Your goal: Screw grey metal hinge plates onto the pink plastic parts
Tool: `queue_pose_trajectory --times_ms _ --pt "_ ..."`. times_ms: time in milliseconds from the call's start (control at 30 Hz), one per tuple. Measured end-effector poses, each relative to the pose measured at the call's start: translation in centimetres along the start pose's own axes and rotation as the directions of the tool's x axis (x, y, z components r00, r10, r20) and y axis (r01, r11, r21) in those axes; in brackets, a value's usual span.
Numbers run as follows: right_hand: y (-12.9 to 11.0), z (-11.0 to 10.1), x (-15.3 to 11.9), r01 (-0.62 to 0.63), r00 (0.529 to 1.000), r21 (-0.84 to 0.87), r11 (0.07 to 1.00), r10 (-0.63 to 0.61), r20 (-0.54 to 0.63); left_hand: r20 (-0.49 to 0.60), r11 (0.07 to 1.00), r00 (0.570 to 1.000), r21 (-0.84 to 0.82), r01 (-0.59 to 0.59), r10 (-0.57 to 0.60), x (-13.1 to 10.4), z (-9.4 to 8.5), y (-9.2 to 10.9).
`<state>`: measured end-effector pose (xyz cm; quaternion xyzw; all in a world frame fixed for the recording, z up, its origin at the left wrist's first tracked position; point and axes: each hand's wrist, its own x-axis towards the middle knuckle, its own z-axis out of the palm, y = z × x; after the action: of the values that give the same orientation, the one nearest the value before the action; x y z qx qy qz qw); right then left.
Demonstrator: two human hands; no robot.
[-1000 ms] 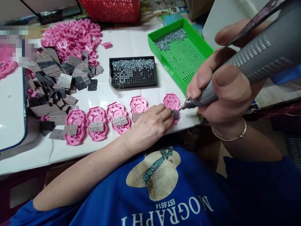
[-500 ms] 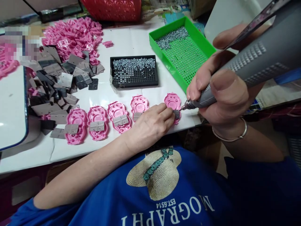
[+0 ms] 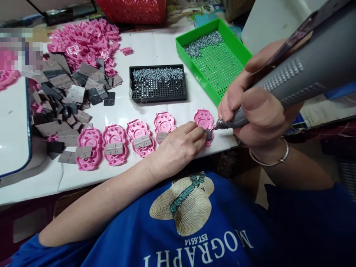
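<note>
My right hand (image 3: 258,107) is wrapped round a grey electric screwdriver (image 3: 294,78), held at a slant. Its tip meets a small dark plate (image 3: 207,134) lying across a pink plastic shell (image 3: 204,118) at the table's front edge. My left hand (image 3: 183,144) rests on the same shell with its fingers bent together, gripping its left side by the plate; the fingertips are partly hidden. Left of it lie several more pink shells (image 3: 114,138), each with a grey plate (image 3: 142,141) across it.
Behind the shells, a black perforated tray (image 3: 158,97) holds screws, as does a green tray (image 3: 194,68) farther right. Piles of metal plates (image 3: 59,83) and small pink parts (image 3: 86,44) lie at the left, beside a white blue-rimmed container (image 3: 13,122). A red basket (image 3: 136,11) stands behind.
The screwdriver and my right hand have shifted slightly left and down, the tip staying at the dark plate. My left hand keeps its place on the shell.
</note>
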<state>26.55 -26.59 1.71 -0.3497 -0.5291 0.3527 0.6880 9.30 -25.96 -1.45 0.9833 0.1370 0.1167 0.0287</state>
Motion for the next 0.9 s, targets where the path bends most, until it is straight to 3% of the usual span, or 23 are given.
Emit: queue_pose_trajectory --times_ms 167,300,400,567,733,900 --pt "1.0 0.2 -0.4 0.081 0.996 0.045 0.996 -0.079 -0.04 -0.037 0.998 0.999 -0.063 0.021 -0.024 -0.1 0.3 0.0" --pt "1.0 -0.1 0.2 0.068 0.997 -0.001 0.998 -0.068 0.048 -0.038 0.999 0.999 -0.04 0.017 -0.019 -0.2 0.4 -0.1" --pt "0.0 -0.4 1.7 0.139 0.988 -0.012 0.99 -0.138 0.075 -0.018 0.999 0.999 -0.025 0.03 -0.031 -0.3 0.4 -0.2" --pt "-0.8 -2.5 6.0 0.302 0.938 -0.192 0.934 -0.327 -0.114 -0.007 0.987 0.994 -0.123 0.107 -0.109 -0.4 0.0 -0.5" --pt "2.0 -6.0 9.5 0.288 0.915 -0.322 0.902 -0.358 -0.185 0.024 0.973 0.993 -0.2 0.118 -0.116 -0.3 0.0 -0.6" --pt "4.7 -7.0 10.1 0.25 0.917 -0.356 0.901 -0.338 -0.213 -0.018 0.964 0.991 -0.235 0.122 -0.13 -0.3 0.2 -0.6"
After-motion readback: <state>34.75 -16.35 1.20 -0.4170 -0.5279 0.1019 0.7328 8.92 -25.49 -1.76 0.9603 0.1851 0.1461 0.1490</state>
